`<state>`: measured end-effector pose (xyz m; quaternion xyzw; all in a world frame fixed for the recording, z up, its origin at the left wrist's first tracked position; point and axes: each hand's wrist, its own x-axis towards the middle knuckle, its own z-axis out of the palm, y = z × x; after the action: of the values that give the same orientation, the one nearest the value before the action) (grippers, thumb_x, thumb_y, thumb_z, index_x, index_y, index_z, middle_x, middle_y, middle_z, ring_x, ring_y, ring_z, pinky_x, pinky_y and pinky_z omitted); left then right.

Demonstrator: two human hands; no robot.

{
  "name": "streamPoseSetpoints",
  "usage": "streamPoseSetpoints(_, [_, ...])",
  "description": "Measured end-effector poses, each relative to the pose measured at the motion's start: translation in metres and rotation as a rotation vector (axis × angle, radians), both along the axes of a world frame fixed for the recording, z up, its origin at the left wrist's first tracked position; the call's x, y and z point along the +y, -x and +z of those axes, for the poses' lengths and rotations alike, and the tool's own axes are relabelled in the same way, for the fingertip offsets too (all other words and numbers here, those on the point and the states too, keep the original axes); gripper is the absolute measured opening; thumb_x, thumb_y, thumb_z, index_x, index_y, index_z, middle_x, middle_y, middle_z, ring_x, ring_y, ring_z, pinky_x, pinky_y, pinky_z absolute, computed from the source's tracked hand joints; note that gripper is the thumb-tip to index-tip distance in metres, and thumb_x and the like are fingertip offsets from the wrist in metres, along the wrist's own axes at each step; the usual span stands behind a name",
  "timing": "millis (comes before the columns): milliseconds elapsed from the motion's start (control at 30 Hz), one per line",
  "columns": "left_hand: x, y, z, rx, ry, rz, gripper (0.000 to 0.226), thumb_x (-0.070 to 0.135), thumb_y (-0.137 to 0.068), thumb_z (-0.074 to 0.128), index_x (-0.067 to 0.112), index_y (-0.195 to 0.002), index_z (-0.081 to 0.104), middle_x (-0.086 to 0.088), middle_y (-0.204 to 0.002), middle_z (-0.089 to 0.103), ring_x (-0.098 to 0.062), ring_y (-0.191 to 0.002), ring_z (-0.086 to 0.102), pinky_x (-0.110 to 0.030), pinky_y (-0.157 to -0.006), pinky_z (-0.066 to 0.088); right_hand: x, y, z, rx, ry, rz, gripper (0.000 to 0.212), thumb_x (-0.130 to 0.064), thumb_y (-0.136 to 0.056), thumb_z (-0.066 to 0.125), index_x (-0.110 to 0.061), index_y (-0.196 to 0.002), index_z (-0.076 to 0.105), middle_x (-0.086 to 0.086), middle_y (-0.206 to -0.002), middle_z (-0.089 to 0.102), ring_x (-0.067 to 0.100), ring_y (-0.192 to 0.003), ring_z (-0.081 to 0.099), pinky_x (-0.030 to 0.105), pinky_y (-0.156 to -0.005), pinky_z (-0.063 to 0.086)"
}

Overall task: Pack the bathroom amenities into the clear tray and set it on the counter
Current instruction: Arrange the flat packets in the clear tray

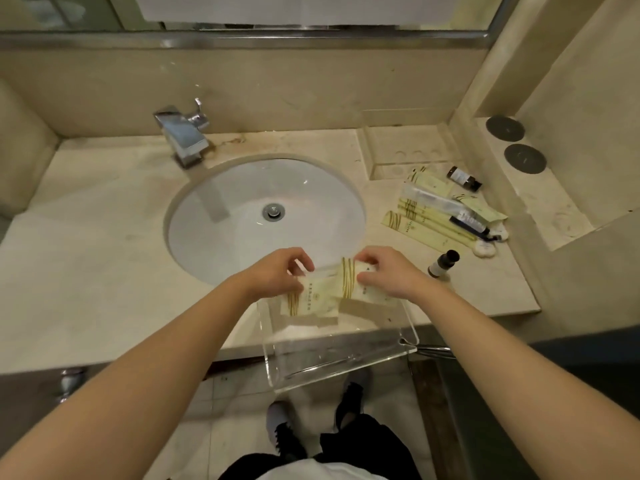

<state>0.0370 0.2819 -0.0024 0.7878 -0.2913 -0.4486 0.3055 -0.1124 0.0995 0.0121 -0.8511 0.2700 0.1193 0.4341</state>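
Observation:
A clear acrylic tray (346, 358) sits at the counter's front edge, its near end overhanging the floor. Two pale yellow amenity packets with gold stripes lie at its far end. My left hand (277, 271) pinches the left packet (311, 301). My right hand (384, 271) pinches the right packet (349, 282). To the right on the counter lies a pile of more yellow packets (426, 216) with a toothbrush pack and a small dark tube. Two small dark bottles lie nearby, one at the back (464, 179) and one nearer the front (444, 263).
A round white sink (266, 216) with a chrome faucet (181, 133) fills the counter's middle. A second clear holder (405, 150) stands against the back wall. Two dark round discs (516, 143) sit on a raised ledge at the right. My feet show on the tiled floor below.

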Motion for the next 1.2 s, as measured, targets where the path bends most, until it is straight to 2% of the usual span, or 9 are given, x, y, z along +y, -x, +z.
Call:
streamPoseSetpoints(133, [0.008,0.007,-0.007,-0.192,-0.194,-0.379,0.036,0.004,-0.082,0.065,0.025,-0.110,0.066,0.003,-0.101,0.061,-0.013,-0.091,0.058,-0.023,-0.080,0.045,0.016,0.001,-0.015,0.134,0.117,0.194,0.030,-0.009,-0.083,0.063,-0.019,-0.111,0.063,-0.001,-0.114,0.062,0.018,-0.103,0.059,0.033,-0.092,0.049])
streamPoseSetpoints(267, [0.012,0.012,-0.017,-0.276,-0.298,-0.520,0.027,0.011,-0.080,0.068,0.021,-0.105,0.067,0.002,-0.113,0.066,-0.012,-0.094,0.059,-0.023,-0.078,0.047,0.024,0.004,-0.031,0.213,0.150,0.297,0.023,-0.009,-0.080,0.064,-0.025,-0.096,0.060,-0.004,-0.100,0.061,0.017,-0.091,0.058,0.030,-0.081,0.049])
streamPoseSetpoints(433, [0.010,0.022,-0.022,-0.333,-0.335,-0.686,0.026,0.021,-0.077,0.075,0.015,-0.101,0.067,0.010,-0.085,0.054,-0.013,-0.083,0.051,-0.026,-0.074,0.040,0.027,0.006,-0.038,0.218,0.196,0.395,0.028,-0.016,-0.079,0.069,-0.019,-0.107,0.068,-0.006,-0.096,0.052,0.013,-0.089,0.053,0.026,-0.078,0.046])
streamPoseSetpoints(500, [0.009,0.024,-0.024,-0.324,-0.356,-0.730,0.021,0.024,-0.076,0.077,0.017,-0.091,0.064,0.008,-0.080,0.055,-0.017,-0.081,0.052,-0.029,-0.072,0.043,0.027,0.007,-0.037,0.219,0.230,0.441,0.032,-0.019,-0.079,0.070,-0.021,-0.110,0.067,-0.005,-0.099,0.052,0.014,-0.090,0.052,0.030,-0.082,0.049])
streamPoseSetpoints(600, [0.008,0.027,-0.024,-0.316,-0.402,-0.783,0.026,0.026,-0.073,0.078,0.016,-0.087,0.058,-0.001,-0.092,0.063,-0.019,-0.082,0.054,-0.035,-0.075,0.049,0.027,0.008,-0.036,0.230,0.278,0.511,0.034,-0.022,-0.076,0.071,-0.026,-0.109,0.063,-0.004,-0.106,0.060,0.013,-0.089,0.052,0.032,-0.081,0.046])
streamPoseSetpoints(767, [0.005,0.029,-0.025,-0.326,-0.419,-0.816,0.030,0.028,-0.074,0.077,0.014,-0.092,0.058,0.002,-0.091,0.056,-0.018,-0.081,0.050,-0.029,-0.070,0.043,0.026,0.010,-0.036,0.254,0.314,0.588,0.029,-0.021,-0.080,0.066,-0.026,-0.109,0.065,-0.001,-0.107,0.056,0.018,-0.094,0.051,0.032,-0.082,0.042])
streamPoseSetpoints(900, [0.004,0.022,-0.029,-0.397,-0.392,-0.788,0.028,0.029,-0.075,0.076,0.020,-0.082,0.051,0.006,-0.081,0.055,-0.017,-0.076,0.050,-0.028,-0.069,0.039,0.026,0.010,-0.038,0.238,0.306,0.526,0.029,-0.021,-0.078,0.067,-0.026,-0.107,0.064,-0.001,-0.107,0.057,0.019,-0.096,0.053,0.034,-0.084,0.043])
streamPoseSetpoints(1033, [0.001,0.009,-0.030,-0.468,-0.334,-0.756,0.029,0.027,-0.076,0.075,0.026,-0.091,0.050,0.007,-0.090,0.060,-0.019,-0.086,0.059,-0.030,-0.077,0.038,0.027,0.008,-0.043,0.191,0.308,0.422,0.024,-0.021,-0.078,0.066,-0.026,-0.101,0.061,-0.004,-0.098,0.059,0.018,-0.090,0.055,0.033,-0.078,0.042])
streamPoseSetpoints(1200, [0.003,0.012,-0.032,-0.535,-0.300,-0.824,0.032,0.026,-0.081,0.069,0.026,-0.110,0.054,0.002,-0.109,0.059,-0.021,-0.101,0.054,-0.035,-0.088,0.031,0.028,0.008,-0.045,0.196,0.296,0.425,0.024,-0.022,-0.078,0.067,-0.026,-0.101,0.062,-0.002,-0.101,0.055,0.018,-0.094,0.051,0.033,-0.080,0.045])
